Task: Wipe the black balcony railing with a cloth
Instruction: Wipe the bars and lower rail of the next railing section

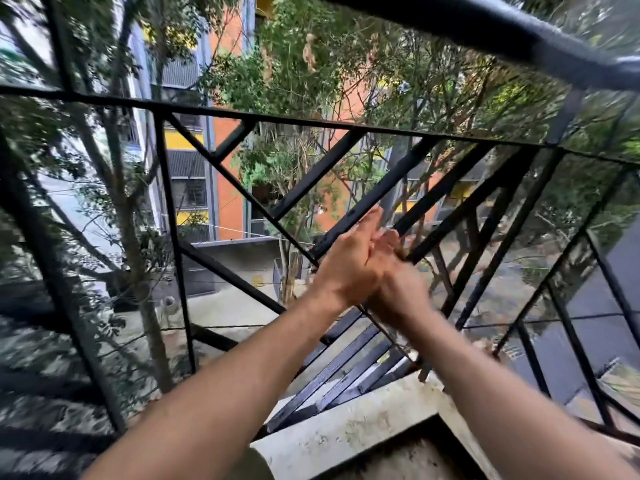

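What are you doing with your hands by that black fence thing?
A person stands at the black balcony railing with both arms stretched out. The left hand and the right hand are pressed together, fingers fairly straight, just in front of the slanted bars. The picture is blurred and no cloth can be made out in either hand, so nothing is wiping the railing at this moment.

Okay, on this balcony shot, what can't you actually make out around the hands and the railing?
Cloth: none shows in the head view; the left hand and right hand, pressed together, would hide it.
Grip: motion blur smears the fingers, so open or curled is unclear.
Top rail: cut off by the upper and right edges.
Contact with the railing: hands cover that bar.
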`<state>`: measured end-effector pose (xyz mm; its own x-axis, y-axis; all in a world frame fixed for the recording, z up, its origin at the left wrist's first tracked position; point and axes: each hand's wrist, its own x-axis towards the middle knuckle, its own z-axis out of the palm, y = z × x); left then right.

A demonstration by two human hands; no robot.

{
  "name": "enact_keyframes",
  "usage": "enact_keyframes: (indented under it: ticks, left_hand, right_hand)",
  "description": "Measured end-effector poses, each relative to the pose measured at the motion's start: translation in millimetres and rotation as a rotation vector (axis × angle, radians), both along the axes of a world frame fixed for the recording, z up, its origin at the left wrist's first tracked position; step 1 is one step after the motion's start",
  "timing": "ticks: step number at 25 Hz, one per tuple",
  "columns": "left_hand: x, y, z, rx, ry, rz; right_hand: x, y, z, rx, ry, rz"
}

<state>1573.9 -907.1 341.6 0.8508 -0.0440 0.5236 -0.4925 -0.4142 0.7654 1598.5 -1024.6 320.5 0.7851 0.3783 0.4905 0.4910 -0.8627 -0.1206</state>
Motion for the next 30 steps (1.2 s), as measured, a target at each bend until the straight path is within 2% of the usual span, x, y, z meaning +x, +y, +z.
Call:
enact_keyframes:
  ticks: [2,4,7,8,9,10,11,12,13,14,15,16,17,18,19,21,23,25,27,29,30]
  left_hand:
    - [-13,5,-15,-0.066,-0.237,0.165]
    - [-24,12,-19,-0.122,-0.371,0.271]
    - [-24,18,-11,-0.137,-0.316,0.337]
    - [-26,18,-7,-0.166,-0.263,0.319]
    - [-25,18,-2,-0.219,-0.207,0.283]
    - [-25,17,5,-0.286,-0.134,0.236]
    - [-25,17,11,-0.337,-0.078,0.205]
    - [-24,18,14,-0.369,-0.05,0.195]
    - [-22,19,17,-0.372,-0.033,0.19]
    - [-21,19,19,-0.38,-0.012,0.182]
    - [-18,20,21,-0.402,0.0,0.17]
    - [-16,22,23,-0.428,0.004,0.158]
    - [-16,23,26,-0.452,0.007,0.139]
    - [-16,24,29,-0.472,0.021,0.132]
    - [-16,26,32,-0.484,0.044,0.137]
    - [-16,29,34,-0.484,0.109,0.166]
    - [-14,31,29,-0.49,0.107,0.164]
    - [-15,28,27,-0.483,0.073,0.157]
    - [-17,26,26,-0.515,0.042,0.176]
    - [-17,28,24,-0.56,-0.024,0.165]
    - [-17,30,23,-0.579,-0.039,0.146]
  right_hand:
    - [-24,33,-24,0.226,0.125,0.028]
    - [-26,54,-21,0.615,0.351,0.099]
    - [-32,64,-4,1.436,0.893,0.217]
    - [-36,65,-3,1.601,0.992,0.238]
    - [-42,65,1,1.706,1.009,0.274]
    - [-48,62,6,1.798,0.948,0.299]
    - [-49,55,11,1.89,0.784,0.316]
    - [-49,46,21,1.911,0.526,0.369]
    - [-45,38,31,1.801,0.253,0.417]
    - [-37,32,45,1.52,0.023,0.411]
    - [-28,32,56,1.096,-0.127,0.323]
    - [-24,37,68,0.646,-0.171,0.186]
    - [-19,43,76,0.278,-0.17,0.069]
    - [-16,47,85,0.033,-0.14,0.024]
    - [-14,45,96,-0.111,-0.126,0.034]
    - [-9,30,125,-0.182,-0.122,-0.012]
    - [2,10,152,-0.092,-0.163,-0.187]
    - [7,11,147,0.058,-0.17,-0.217]
    - [-8,35,107,0.141,-0.039,0.024]
    - [-34,51,70,0.012,0.105,0.281]
    - [-34,49,72,-0.045,0.083,0.318]
